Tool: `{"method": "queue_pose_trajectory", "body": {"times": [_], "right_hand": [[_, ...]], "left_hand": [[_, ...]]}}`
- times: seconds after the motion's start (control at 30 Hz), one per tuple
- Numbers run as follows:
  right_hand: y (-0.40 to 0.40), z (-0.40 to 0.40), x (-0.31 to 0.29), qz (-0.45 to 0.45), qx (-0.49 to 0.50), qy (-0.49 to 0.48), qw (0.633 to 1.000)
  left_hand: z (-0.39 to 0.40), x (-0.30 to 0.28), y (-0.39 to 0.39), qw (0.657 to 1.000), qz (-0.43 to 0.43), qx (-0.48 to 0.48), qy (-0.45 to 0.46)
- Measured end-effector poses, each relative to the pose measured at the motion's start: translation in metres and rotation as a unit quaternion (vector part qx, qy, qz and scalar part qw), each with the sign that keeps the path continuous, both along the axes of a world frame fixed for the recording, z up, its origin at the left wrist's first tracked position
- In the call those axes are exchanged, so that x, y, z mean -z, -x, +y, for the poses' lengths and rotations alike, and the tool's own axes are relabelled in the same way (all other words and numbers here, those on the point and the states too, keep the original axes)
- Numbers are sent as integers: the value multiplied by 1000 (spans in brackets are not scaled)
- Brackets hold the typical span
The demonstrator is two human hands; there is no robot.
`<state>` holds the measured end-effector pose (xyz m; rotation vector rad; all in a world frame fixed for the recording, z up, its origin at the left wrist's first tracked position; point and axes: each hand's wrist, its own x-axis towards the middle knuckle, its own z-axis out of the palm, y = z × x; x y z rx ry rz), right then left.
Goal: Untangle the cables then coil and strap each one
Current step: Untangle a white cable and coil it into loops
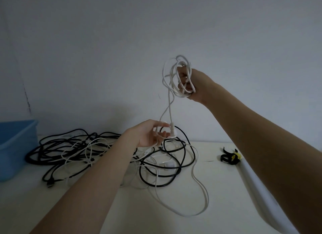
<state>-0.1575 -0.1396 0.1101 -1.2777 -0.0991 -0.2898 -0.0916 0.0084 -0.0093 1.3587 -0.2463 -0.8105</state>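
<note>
White table (217, 190); cable tangle (83, 150); straps (230, 157)

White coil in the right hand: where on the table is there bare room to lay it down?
Bare tabletop lies between the cable pile and the straps, and along the near edge under the left forearm. The stretch between the blue bin and the centre is crowded with tangled cables.

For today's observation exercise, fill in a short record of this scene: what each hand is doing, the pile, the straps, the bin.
right hand: raised, grips white cable coil
left hand: holds the white cable's plug end
pile: black and white cables tangled on table
straps: black and yellow straps, right of the pile
bin: blue plastic bin, far left
</note>
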Motion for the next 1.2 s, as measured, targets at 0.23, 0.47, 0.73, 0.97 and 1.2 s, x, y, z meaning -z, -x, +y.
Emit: {"method": "queue_pose_trajectory", "body": {"times": [0.23,0.47,0.73,0.97,1.2], "right_hand": [[5,-1,-6,-18,-5,-31,999],[16,-5,26,73,-3,79,994],[12,-18,77,112,234,421,869],[6,-23,84,25,364,570,736],[8,-35,83,7,203,605,770]], "left_hand": [[-9,-2,11,999,-7,18,26],[-14,-12,18,997,6,17,81],[-27,-15,21,991,38,36,119],[-21,-17,31,994,-37,48,94],[-11,-17,27,995,-84,25,49]]}}
